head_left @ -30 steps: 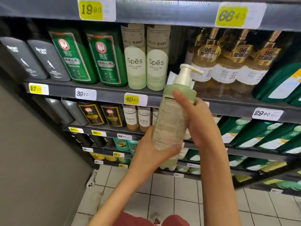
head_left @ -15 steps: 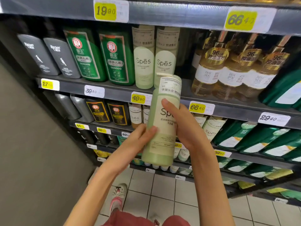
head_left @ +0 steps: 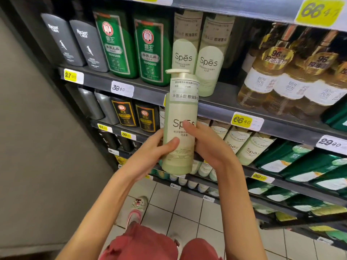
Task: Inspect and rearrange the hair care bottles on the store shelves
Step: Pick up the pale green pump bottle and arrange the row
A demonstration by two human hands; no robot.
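A pale green Spēs pump bottle (head_left: 178,111) is held upright in front of the shelves, clear of every shelf board, with its printed front turned toward the camera and its cream pump head (head_left: 177,71) at the top. It is gripped at its lower half by both hands: the left hand (head_left: 148,154) is wrapped around the left side with the thumb laid across the front, and the right hand (head_left: 210,147) is curled around the right side with a fingertip resting on the brand lettering. The two hands are thus closed on the same bottle, one on each side, and are kept apart only by its body. Directly behind the bottle's upper part, two matching Spēs bottles (head_left: 208,68) are seen standing side by side on the upper shelf (head_left: 221,107). To their left on that shelf, two green bottles (head_left: 152,51) and two dark grey bottles (head_left: 90,47) are lined up; to their right, amber bottles (head_left: 272,77) with gold labels are grouped. Price tags are fixed along the shelf edge, among them a white one (head_left: 122,88) and a yellow one (head_left: 244,121). More Spēs bottles (head_left: 251,149) are displayed on the shelf below, just right of the right hand. A tiled floor (head_left: 187,212), a shoe (head_left: 139,203) and red shorts (head_left: 142,244) are visible beneath the arms.
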